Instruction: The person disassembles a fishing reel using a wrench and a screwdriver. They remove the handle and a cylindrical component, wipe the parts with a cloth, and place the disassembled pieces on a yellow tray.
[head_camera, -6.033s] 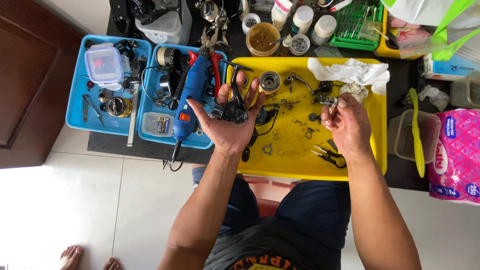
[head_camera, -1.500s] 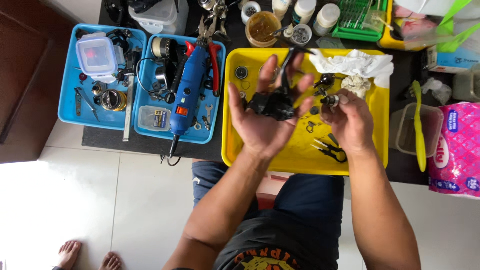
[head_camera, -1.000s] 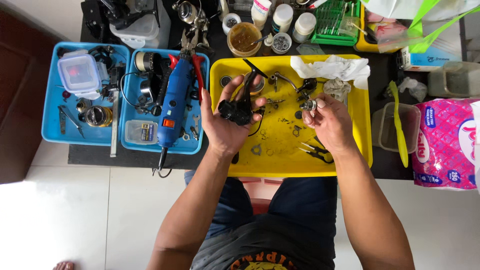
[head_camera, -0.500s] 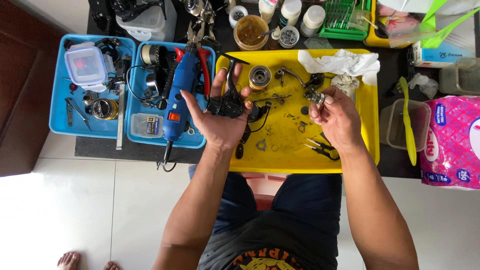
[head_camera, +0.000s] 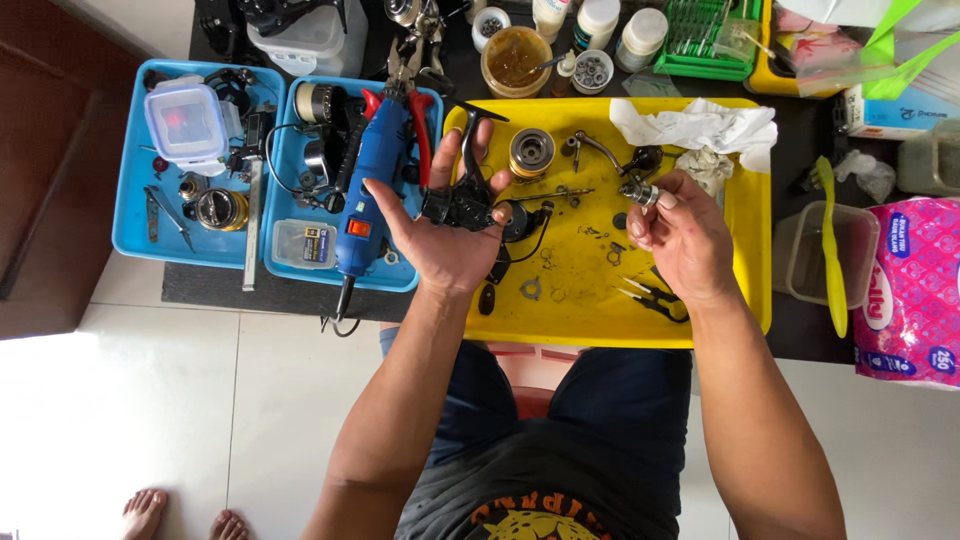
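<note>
Black reel body (head_camera: 462, 205) rests on the open left hand (head_camera: 440, 235); right hand (head_camera: 680, 235) pinches a small metal part (head_camera: 636, 191).

1. A black table (head_camera: 820, 345) stands on a pale tiled floor (head_camera: 200, 420).
2. On it, 2 blue trays (head_camera: 135, 235) lie side by side at the left.
3. A yellow tray (head_camera: 745, 290) lies just right of them.
4. Behind the trays stand jars (head_camera: 598, 20), a tub of brown grease (head_camera: 515, 60) and a green rack (head_camera: 700, 40).
5. At the right lie a clear tub (head_camera: 800, 260) and a pink pack of tissue (head_camera: 915, 290).
</note>
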